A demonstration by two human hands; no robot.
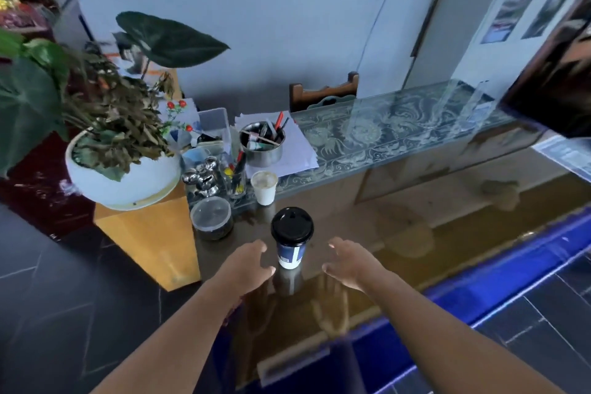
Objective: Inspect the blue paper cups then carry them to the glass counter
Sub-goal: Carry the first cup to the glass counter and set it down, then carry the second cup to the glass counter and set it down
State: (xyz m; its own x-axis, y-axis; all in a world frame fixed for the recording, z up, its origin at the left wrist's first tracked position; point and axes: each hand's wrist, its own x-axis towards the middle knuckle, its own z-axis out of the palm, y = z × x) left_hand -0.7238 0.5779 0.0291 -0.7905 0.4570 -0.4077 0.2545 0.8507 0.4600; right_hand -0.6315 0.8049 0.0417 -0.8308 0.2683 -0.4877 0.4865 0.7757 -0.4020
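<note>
Blue cup [290, 253] with black lid [292, 223] upright on the glass counter [399, 217]
Left hand [248, 261] and right hand [347, 261] flank it, fingers spread, not touching; a white cup [264, 187] stands behind.

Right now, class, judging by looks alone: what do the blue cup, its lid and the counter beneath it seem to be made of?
Blue cup: probably paper, matte printed wall, white base. Lid: likely plastic, black, soft sheen, moulded rim. Counter: glass, glossy; it mirrors the cup and shows what lies beneath.
</note>
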